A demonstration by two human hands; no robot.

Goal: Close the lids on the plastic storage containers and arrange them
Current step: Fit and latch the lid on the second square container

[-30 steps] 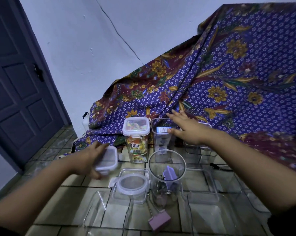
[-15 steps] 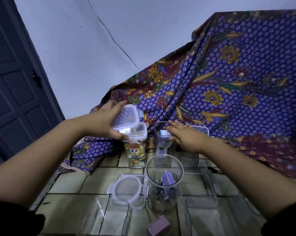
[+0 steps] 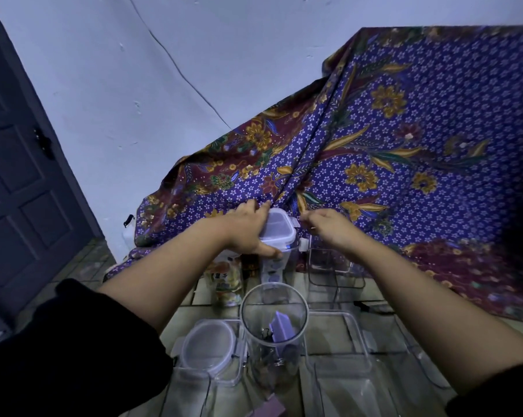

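1. Head view, looking down past 2 bare forearms that reach forward over a tiled floor (image 3: 329,335) crowded with clear plastic containers.
2. At the middle, the left hand (image 3: 245,233) grips a square lid (image 3: 279,230) with a pale white rim. The thumb curls under the lid's near edge and the index finger lies straight along its far edge, so the lid sits between them.
3. That lid rests, slightly tilted, on the mouth of a tall clear container (image 3: 273,270) standing upright on the floor.
4. The right hand (image 3: 332,230) hovers just beside the lid's right side, its fingertips (image 3: 306,218) curled toward a small latch flap (image 3: 295,224). Whether they pinch the flap or only come near it cannot be told.
5. Under the left wrist stands a snack jar (image 3: 227,284) with colourful contents, partly hidden.
6. Nearer the camera is a round jar (image 3: 274,311) - open at the top, with a purple piece (image 3: 281,328) inside.
7. Left of it, a round lid (image 3: 208,349) in a clear square frame sits on another container.
8. Behind the right hand stands an empty clear box (image 3: 335,267).
9. A purple patterned cloth (image 3: 419,139) - floral, with gold and maroon - drapes down behind everything, against a pale wall (image 3: 133,85). A dark door (image 3: 16,188) is at the far left.
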